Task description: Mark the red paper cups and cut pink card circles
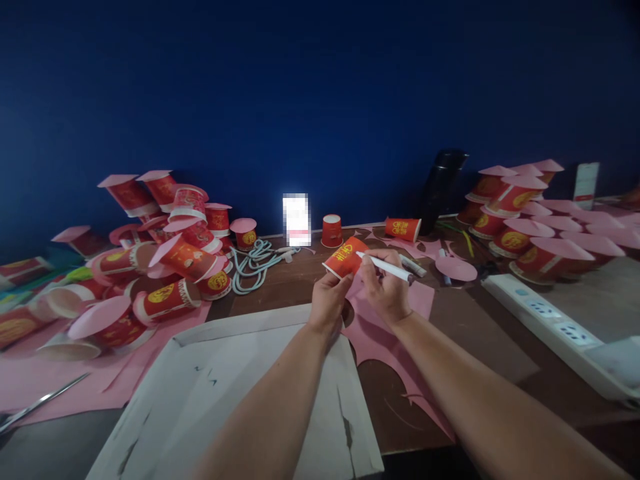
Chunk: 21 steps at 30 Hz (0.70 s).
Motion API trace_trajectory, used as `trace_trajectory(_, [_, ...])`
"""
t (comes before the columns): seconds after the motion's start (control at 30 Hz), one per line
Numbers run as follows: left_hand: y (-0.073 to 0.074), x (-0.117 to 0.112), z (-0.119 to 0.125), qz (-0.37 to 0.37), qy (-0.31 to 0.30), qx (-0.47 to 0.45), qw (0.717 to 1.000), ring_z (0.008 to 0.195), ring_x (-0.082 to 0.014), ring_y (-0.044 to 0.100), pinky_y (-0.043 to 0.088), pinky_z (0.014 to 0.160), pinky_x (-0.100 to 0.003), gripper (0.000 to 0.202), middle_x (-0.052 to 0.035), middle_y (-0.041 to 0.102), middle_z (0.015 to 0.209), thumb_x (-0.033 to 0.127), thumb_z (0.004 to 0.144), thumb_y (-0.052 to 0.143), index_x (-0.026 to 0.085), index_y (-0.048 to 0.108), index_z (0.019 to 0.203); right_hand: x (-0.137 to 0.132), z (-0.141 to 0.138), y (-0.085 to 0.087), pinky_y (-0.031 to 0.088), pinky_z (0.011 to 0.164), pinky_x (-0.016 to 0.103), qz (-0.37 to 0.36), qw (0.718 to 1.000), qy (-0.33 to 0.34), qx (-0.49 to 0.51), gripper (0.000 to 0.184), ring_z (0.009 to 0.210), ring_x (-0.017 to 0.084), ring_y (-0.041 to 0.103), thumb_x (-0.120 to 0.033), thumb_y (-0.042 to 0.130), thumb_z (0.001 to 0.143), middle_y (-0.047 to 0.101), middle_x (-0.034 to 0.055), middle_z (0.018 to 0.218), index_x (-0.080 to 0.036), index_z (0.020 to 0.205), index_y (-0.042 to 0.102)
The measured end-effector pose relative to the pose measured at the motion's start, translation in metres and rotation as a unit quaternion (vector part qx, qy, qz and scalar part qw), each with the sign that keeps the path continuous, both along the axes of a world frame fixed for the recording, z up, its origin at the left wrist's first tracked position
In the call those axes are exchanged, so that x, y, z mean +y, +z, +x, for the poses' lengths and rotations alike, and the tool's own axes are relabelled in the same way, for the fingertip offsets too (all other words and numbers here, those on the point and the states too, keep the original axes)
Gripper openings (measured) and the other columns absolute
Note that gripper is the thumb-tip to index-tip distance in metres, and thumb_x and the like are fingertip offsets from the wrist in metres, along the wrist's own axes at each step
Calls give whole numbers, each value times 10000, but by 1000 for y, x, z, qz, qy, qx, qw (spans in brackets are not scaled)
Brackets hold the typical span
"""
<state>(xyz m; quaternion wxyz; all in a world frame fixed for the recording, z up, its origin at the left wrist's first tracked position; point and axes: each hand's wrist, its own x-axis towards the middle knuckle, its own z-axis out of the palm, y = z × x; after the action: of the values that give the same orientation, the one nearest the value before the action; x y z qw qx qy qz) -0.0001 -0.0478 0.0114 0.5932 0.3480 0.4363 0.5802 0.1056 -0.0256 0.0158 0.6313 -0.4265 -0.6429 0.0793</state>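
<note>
A red paper cup [343, 259] with yellow characters lies tilted on its side in my left hand [329, 300], whose fingers close round its lower edge. My right hand [384, 287] grips a white marker pen [393, 268], its tip close to the cup's side; whether it touches I cannot tell. Beneath the right hand spreads pink paper [420, 303] with round cut-outs. Behind the held cup stands another red cup [332, 231], and a further red cup [403, 229] lies on its side to the right.
Piled red cups with pink paper discs [190, 257] fill the left; more stand stacked at right [515, 200]. A white box lid [240, 373] lies under my left forearm. Around are a coiled cable [250, 270], scissors [45, 400], a black bottle [443, 187] and a power strip [550, 320].
</note>
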Motion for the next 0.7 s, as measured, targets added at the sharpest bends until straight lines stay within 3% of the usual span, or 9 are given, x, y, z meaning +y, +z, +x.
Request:
trace_trajectory(0.2, [-5, 2, 0, 10, 8, 23, 1000, 298, -63, 367, 284, 364, -200, 409, 71, 429, 417, 434, 657, 719, 142, 693, 943, 1, 1, 0, 465, 586, 271, 16, 1000, -17, -17, 128, 614, 114, 514, -300, 527, 886, 590, 18, 820, -199, 963, 548])
trace_trajectory(0.33, [-11, 6, -1, 72, 27, 35, 996, 552, -86, 535, 416, 574, -216, 319, -7, 641, 655, 360, 668, 728, 150, 732, 908, 3, 2, 0, 471, 587, 270, 25, 999, -21, -16, 142, 638, 119, 528, -310, 527, 887, 604, 34, 868, -198, 971, 549])
trace_trajectory(0.47, [-14, 8, -1, 103, 32, 43, 993, 754, -133, 601, 438, 757, -248, 287, -44, 707, 841, 319, 671, 723, 155, 744, 906, 6, 3, -1, 475, 594, 275, 24, 999, -32, -17, 143, 611, 113, 523, -305, 526, 889, 609, 29, 841, -194, 975, 553])
trace_trajectory(0.7, [-9, 6, -1, 75, 47, 47, 995, 751, -134, 595, 432, 711, -231, 245, -31, 699, 798, 293, 640, 737, 158, 747, 845, 7, 4, -1, 475, 599, 276, 30, 999, -34, -7, 142, 662, 128, 550, -300, 530, 886, 604, 35, 857, -192, 972, 566])
